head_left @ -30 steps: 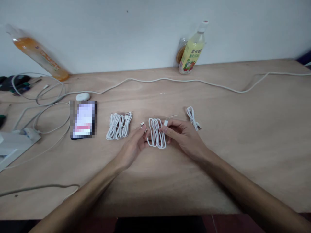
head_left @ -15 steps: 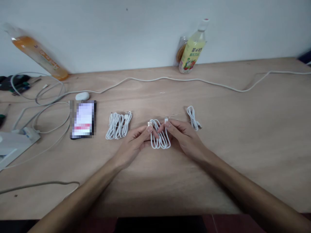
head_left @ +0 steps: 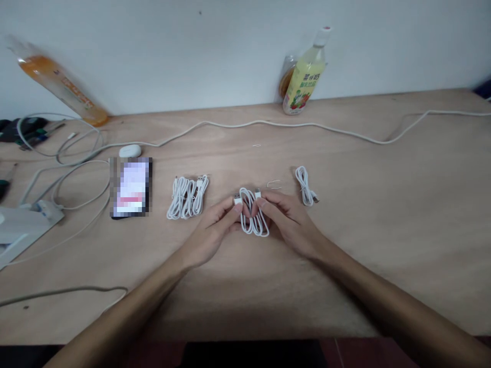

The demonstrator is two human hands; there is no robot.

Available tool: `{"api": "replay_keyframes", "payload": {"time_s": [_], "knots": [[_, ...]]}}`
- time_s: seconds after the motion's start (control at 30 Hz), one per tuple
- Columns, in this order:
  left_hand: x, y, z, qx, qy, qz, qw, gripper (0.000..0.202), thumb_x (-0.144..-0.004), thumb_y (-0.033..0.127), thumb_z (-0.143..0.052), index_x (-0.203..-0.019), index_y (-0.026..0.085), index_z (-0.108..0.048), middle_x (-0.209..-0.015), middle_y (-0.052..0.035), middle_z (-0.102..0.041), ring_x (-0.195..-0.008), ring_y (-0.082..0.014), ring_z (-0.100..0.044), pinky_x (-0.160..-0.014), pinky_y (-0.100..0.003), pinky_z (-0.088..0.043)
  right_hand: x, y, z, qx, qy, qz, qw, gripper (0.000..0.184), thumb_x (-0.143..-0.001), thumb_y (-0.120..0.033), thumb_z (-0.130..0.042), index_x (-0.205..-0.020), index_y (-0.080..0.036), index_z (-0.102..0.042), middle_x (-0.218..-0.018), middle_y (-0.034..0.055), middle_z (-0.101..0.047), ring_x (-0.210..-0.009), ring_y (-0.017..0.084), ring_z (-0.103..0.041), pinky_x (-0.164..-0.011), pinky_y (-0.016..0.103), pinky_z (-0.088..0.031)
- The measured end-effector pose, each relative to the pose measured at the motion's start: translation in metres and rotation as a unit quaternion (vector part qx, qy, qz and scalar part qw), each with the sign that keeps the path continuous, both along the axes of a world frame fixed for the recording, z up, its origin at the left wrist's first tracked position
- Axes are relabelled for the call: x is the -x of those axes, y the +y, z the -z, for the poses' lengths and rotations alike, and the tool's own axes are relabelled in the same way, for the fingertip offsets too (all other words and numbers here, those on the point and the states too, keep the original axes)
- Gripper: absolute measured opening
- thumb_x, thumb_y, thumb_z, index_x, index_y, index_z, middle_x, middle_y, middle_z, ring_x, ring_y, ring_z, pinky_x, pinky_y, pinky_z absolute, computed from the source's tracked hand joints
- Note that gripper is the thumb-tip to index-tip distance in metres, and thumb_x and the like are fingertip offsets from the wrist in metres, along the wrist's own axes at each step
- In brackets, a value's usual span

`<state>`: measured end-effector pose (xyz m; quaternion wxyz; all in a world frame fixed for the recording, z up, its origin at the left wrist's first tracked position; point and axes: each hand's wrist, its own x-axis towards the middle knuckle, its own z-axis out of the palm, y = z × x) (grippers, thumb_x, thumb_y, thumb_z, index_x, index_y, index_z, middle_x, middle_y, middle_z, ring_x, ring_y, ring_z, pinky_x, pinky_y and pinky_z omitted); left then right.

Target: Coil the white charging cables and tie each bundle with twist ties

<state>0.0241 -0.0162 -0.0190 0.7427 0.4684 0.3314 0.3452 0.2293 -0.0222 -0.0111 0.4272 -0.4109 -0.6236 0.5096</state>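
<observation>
A looped white USB cable (head_left: 253, 225) is held between my two hands, just above the wooden table. My left hand (head_left: 217, 227) pinches the wide USB plug end, thumb on top. My right hand (head_left: 289, 220) grips the smaller plug at the other end, and its fingertips press against the loops. Fingers beneath the coil are partly hidden. To the left lie bundled white cables (head_left: 187, 198), coiled side by side. Another coiled white cable (head_left: 305, 186) rests beyond my right hand. Thin white ties (head_left: 273, 184) lie just past the held cable.
A phone (head_left: 132, 188) and a white earbud case (head_left: 130, 151) lie to the left, near a power strip (head_left: 23, 230) with tangled cords. An orange drink bottle (head_left: 65, 92) and a yellow-labelled bottle (head_left: 305, 76) lean against the wall. One long white cord (head_left: 261, 122) crosses the table's back.
My right hand has shifted slightly left with its plug, bringing the two cable ends closer together. The left-hand plug has turned a little. Other things on the table stay put.
</observation>
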Motion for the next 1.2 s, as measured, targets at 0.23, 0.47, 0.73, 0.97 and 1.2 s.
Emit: {"api": "replay_keyframes", "payload": {"time_s": [0.23,0.47,0.73,0.97,1.2], "knots": [[0.000,0.001,0.000,-0.014,0.010,0.012,1.000,0.034,-0.109,0.051,-0.067,-0.106,0.018,-0.076,-0.107,-0.0080,-0.070,-0.102,-0.0230,-0.064,-0.097,-0.039,-0.054,-0.001,0.000,0.004,-0.027,-0.010,-0.011,1.000,0.035,-0.112,-0.037,-0.057,-0.082,-0.023,-0.067,-0.085,0.0011,-0.065,-0.081,0.019,-0.061,-0.079,0.035,-0.048],[-0.001,0.000,-0.005,-0.036,0.037,0.017,0.999,0.034,-0.111,0.048,-0.061,-0.101,0.018,-0.074,-0.100,-0.0052,-0.061,-0.095,-0.0205,-0.056,-0.089,-0.035,-0.050,-0.001,0.000,0.005,-0.035,-0.034,-0.019,0.999,0.035,-0.113,-0.035,-0.056,-0.084,-0.024,-0.070,-0.088,0.0016,-0.068,-0.084,0.019,-0.062,-0.082,0.036,-0.049],[0.000,-0.001,-0.004,-0.055,0.043,0.013,0.997,0.035,-0.110,0.050,-0.063,-0.097,0.019,-0.071,-0.097,-0.0046,-0.061,-0.093,-0.0208,-0.056,-0.088,-0.036,-0.049,-0.002,0.000,0.005,-0.034,-0.039,-0.025,0.998,0.035,-0.113,-0.034,-0.055,-0.084,-0.024,-0.070,-0.088,0.0019,-0.069,-0.088,0.020,-0.064,-0.084,0.037,-0.049],[-0.001,0.000,-0.011,-0.070,0.053,0.020,0.996,0.039,-0.109,0.055,-0.066,-0.095,0.019,-0.074,-0.093,-0.0030,-0.060,-0.092,-0.0198,-0.054,-0.090,-0.035,-0.046,-0.002,0.001,0.004,-0.040,-0.040,-0.029,0.998,0.034,-0.113,-0.031,-0.056,-0.083,-0.024,-0.070,-0.090,0.0016,-0.069,-0.088,0.019,-0.064,-0.086,0.037,-0.050],[-0.002,0.000,-0.014,-0.072,0.059,0.022,0.995,0.038,-0.109,0.052,-0.065,-0.091,0.019,-0.073,-0.095,-0.0045,-0.066,-0.093,-0.0210,-0.058,-0.091,-0.036,-0.047,-0.002,0.001,0.006,-0.049,-0.050,-0.031,0.997,0.035,-0.113,-0.032,-0.056,-0.081,-0.024,-0.069,-0.088,0.0017,-0.067,-0.087,0.020,-0.063,-0.082,0.036,-0.048]]}}
